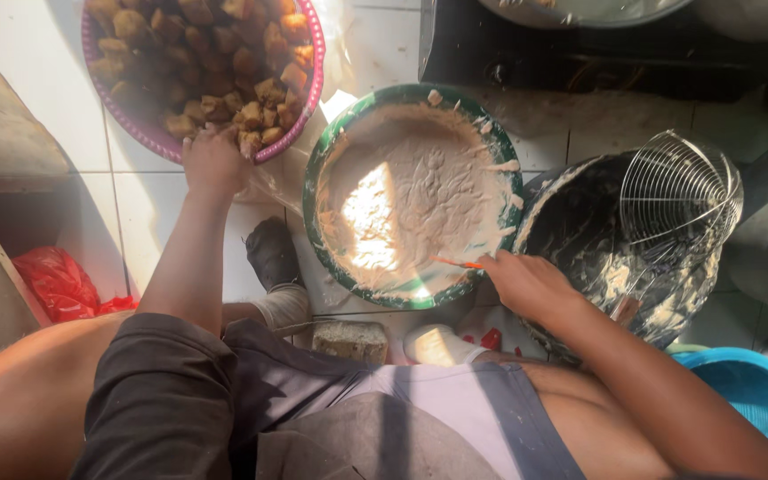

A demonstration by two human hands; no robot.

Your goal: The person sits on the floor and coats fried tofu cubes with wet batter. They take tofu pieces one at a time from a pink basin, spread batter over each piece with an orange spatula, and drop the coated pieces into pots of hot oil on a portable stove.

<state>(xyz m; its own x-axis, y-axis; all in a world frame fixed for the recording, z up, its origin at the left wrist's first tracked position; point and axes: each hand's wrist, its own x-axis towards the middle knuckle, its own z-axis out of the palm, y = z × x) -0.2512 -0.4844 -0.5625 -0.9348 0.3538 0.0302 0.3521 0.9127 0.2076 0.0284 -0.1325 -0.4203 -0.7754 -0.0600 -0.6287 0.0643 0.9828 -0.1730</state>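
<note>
My left hand (213,160) reaches into a pink basket (157,133) heaped with brown fried chunks (215,62), its fingers closed on a few pieces at the near rim. My right hand (526,284) rests at the near right rim of a green bowl (313,169) filled with pale batter (411,196). It pinches a thin orange stick (457,263) whose tip lies in the batter.
A dark wok (580,222) smeared with batter stands to the right, with a wire skimmer (679,191) in it. A blue basin (757,391) sits at the lower right, a red plastic bag (57,283) at the left. My feet and a block lie below the bowl on white tiles.
</note>
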